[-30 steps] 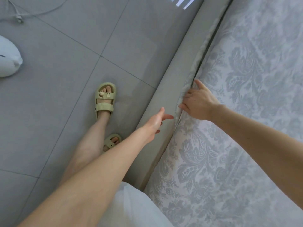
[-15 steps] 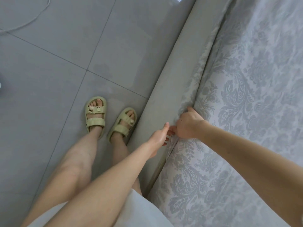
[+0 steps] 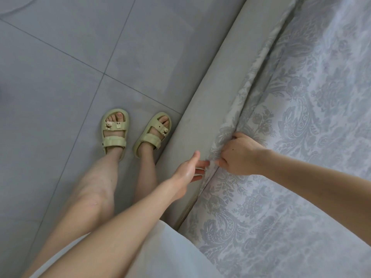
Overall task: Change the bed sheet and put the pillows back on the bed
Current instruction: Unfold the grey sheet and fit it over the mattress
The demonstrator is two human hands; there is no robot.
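You at the bedside, one hand gripping the sheet (image 3: 305, 137) at the bed rail (image 3: 216, 87).

The grey tiled floor (image 3: 60, 57) fills the left. The patterned sheet covers the bed on the right, its edge running down along the padded grey rail. Your right hand (image 3: 241, 155) has its fingers clenched round a bunched fold of that edge — the cloth puckers there. Your left hand (image 3: 186, 173) is just beside it, fingers straight and released, tips at the fold, holding nothing. Your feet in pale green sandals (image 3: 115, 131) stand on the floor — the nearer one close against the rail.
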